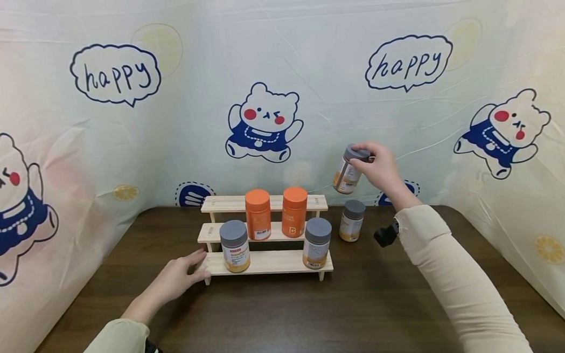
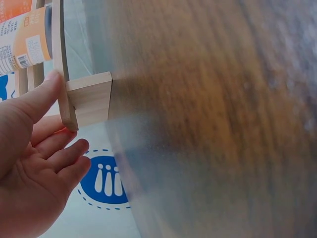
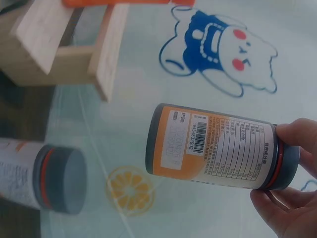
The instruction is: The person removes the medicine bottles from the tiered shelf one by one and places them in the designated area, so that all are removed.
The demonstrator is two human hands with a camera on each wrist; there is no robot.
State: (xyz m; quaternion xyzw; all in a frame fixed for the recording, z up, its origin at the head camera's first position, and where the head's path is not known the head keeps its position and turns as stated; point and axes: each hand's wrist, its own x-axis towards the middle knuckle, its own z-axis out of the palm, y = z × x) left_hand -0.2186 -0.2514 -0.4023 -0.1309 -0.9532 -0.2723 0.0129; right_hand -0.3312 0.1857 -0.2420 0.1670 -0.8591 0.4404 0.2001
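Note:
My right hand (image 1: 381, 168) pinches a grey-lidded supplement bottle (image 1: 347, 171) by its lid, raised and tilted above the table. Its white and orange label with a barcode faces the right wrist view. Below it, a second grey-lidded bottle (image 1: 352, 221) stands on the table beside the rack. At the left end of the three-step wooden display rack (image 1: 275, 260), my left hand (image 1: 179, 274) grips the lowest board between thumb and fingers. Two grey-lidded bottles, one left (image 1: 235, 249) and one right (image 1: 317, 244), stand on the lowest step. Two orange bottles (image 1: 258, 216) occupy the middle step.
The rack's top step (image 1: 230, 203) is at the back, close to a printed cloth backdrop (image 1: 323, 44). A dark brown wooden table (image 1: 281, 322) extends in front and to both sides. Black wrist straps (image 1: 387, 235) sit at both sleeves.

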